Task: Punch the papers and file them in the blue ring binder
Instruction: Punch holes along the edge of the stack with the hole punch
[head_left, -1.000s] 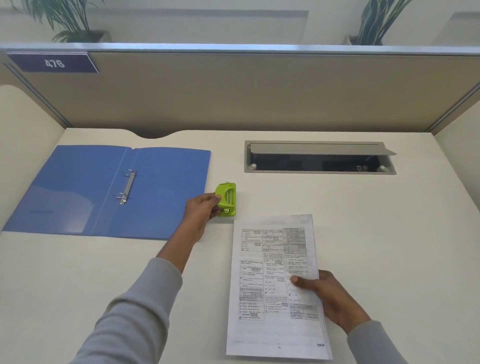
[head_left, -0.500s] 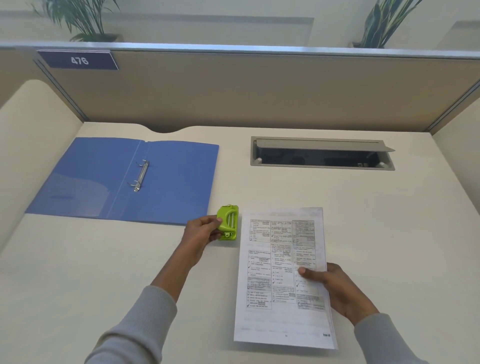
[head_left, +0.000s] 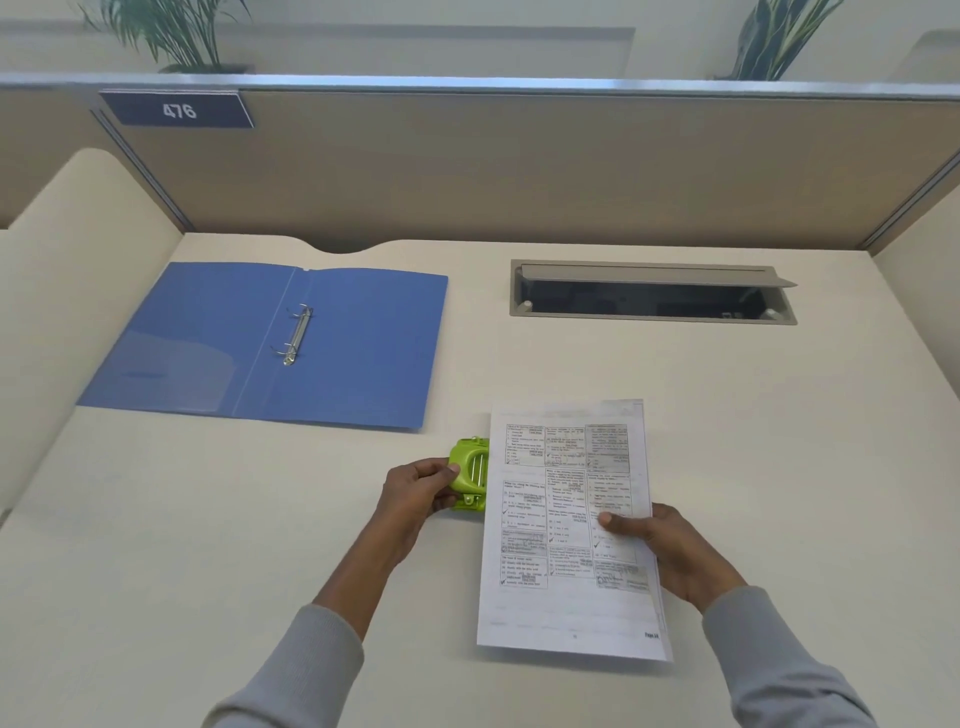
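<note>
Cream-coloured and boxed in by a tan partition (head_left: 519, 171), the surface (head_left: 805, 467) carries everything the job needs. At ten o'clock the blue ring binder (head_left: 363, 358) lies open and flat, with nothing filed on its metal rings (head_left: 296, 335). Near the centre, the left hand (head_left: 415, 493) grips the green hole punch (head_left: 470, 475) from its nine o'clock side, fingers curled round the body. The punch's three o'clock edge meets the left margin of the papers (head_left: 569, 525). The right hand (head_left: 660, 545) pinches the papers at their three o'clock edge, thumb on top, fingers hidden beneath.

The step in hand looks to be feeding the sheets into the punch. To do it well, the person should square the stack and slide the margin fully into the slot. The punch should sit centred along the long edge so the holes match the rings, and the press should go straight down.
</note>
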